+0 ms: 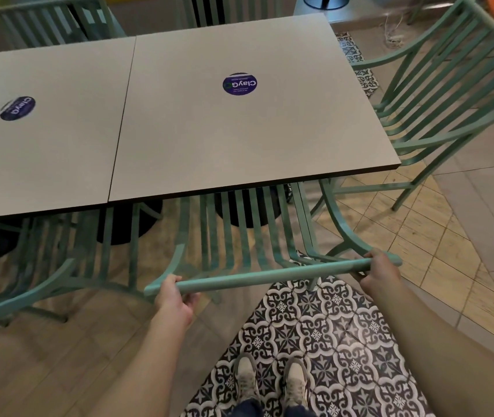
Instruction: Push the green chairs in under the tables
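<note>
A green slatted metal chair (239, 236) stands in front of me, its seat partly under the right grey table (239, 130). My left hand (175, 297) grips the left end of the chair's top rail (270, 273). My right hand (379, 270) grips the right end of the same rail. A second green chair (44, 266) sits at the left, tucked partly under the left grey table (44, 130). A third green chair (450, 100) stands off the right table's far side edge, out on the floor.
More green chairs (53, 22) stand along the tables' far side. Black round table bases (245, 206) sit under the tops. Each table carries a round blue sticker (239, 83). My shoes (273, 383) stand on patterned black-and-white tiles.
</note>
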